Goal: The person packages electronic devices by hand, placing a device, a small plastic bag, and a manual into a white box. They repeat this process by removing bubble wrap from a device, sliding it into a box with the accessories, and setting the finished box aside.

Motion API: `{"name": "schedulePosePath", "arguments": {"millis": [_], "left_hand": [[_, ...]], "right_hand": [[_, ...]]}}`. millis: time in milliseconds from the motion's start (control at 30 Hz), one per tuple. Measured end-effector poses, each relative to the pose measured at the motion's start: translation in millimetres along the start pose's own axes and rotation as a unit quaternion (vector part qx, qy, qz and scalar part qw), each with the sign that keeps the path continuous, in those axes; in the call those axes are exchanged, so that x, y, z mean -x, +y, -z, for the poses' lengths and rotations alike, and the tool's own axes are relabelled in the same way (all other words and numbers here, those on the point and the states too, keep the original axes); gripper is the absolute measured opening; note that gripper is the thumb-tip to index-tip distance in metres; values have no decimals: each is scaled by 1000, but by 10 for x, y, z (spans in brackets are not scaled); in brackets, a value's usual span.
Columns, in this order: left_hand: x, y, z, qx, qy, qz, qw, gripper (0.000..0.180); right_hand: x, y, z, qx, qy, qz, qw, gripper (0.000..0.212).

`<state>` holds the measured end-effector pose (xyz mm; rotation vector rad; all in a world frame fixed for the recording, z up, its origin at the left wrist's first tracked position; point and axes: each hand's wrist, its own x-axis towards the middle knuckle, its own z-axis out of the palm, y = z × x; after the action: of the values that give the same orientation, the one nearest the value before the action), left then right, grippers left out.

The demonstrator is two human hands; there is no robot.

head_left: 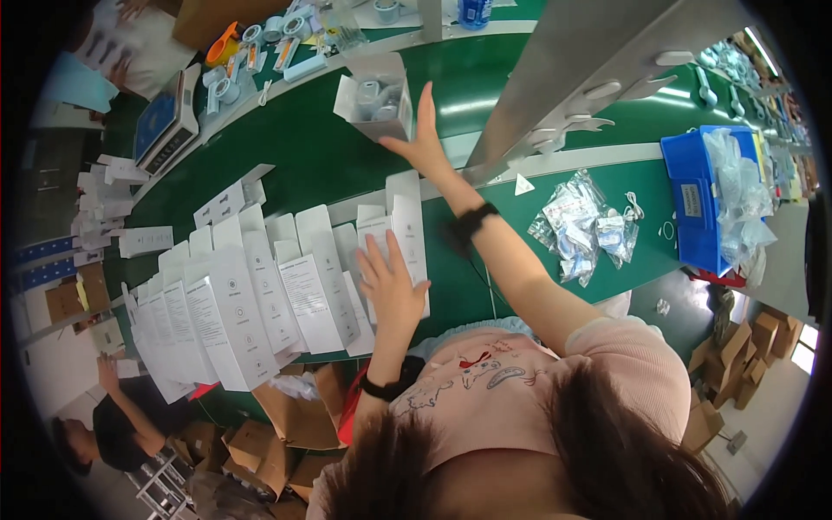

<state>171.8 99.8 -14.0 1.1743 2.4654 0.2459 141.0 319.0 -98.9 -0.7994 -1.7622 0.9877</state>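
Right hand (422,139) spread flat against the open white box (378,102) — left hand (390,282) spread on upright cartons (260,299).

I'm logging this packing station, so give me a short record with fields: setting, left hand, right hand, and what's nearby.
setting: green conveyor belt at a packing line, seen from above
left hand: left hand lies flat on a white carton at the end of a row of upright white cartons
right hand: right hand stretched out, touching an open white box with parts inside
wrists: a dark band on each
nearby: clear plastic bags, blue bin, scale
other people: a person in dark clothes at lower left
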Motion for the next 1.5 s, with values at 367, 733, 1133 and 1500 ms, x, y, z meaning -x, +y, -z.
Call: {"name": "schedulePosePath", "arguments": {"millis": [367, 733, 1133, 1500], "left_hand": [[-544, -278, -216, 115, 76, 56, 989, 77], [-627, -382, -362, 678, -59, 71, 730, 73], [-164, 421, -292, 339, 120, -248, 900, 73], [-4, 590, -525, 396, 238, -224, 858, 67]], "right_hand": [[-384, 333, 2398, 299, -351, -265, 847, 31], [-603, 664, 1833, 32, -119, -325, 938, 64], [593, -1036, 2075, -467, 240, -214, 824, 60], [1014, -1307, 1561, 149, -24, 151, 977, 52]]}}
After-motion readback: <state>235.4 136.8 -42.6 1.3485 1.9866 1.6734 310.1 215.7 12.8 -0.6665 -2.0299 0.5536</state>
